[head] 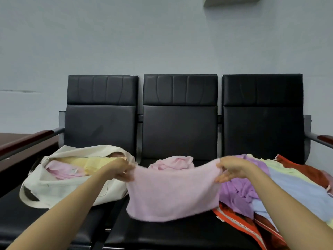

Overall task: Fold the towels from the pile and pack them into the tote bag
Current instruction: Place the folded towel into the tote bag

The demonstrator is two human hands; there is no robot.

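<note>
A pink towel [171,193] hangs stretched over the middle seat. My left hand [122,171] pinches its upper left corner, and my right hand [232,170] pinches its upper right corner. A cream tote bag [72,190] lies open on the left seat, with pink and yellow folded towels [75,167] inside. Behind the held towel sits another crumpled pink towel [173,162]. The pile of towels [270,184] in purple, blue, pale yellow and red-orange covers the right seat.
A black three-seat bench [180,127] with metal armrests stands against a pale wall. A dark wooden table edge [16,141] lies at the far left. A red-orange patterned cloth [252,230] hangs over the front of the right seat.
</note>
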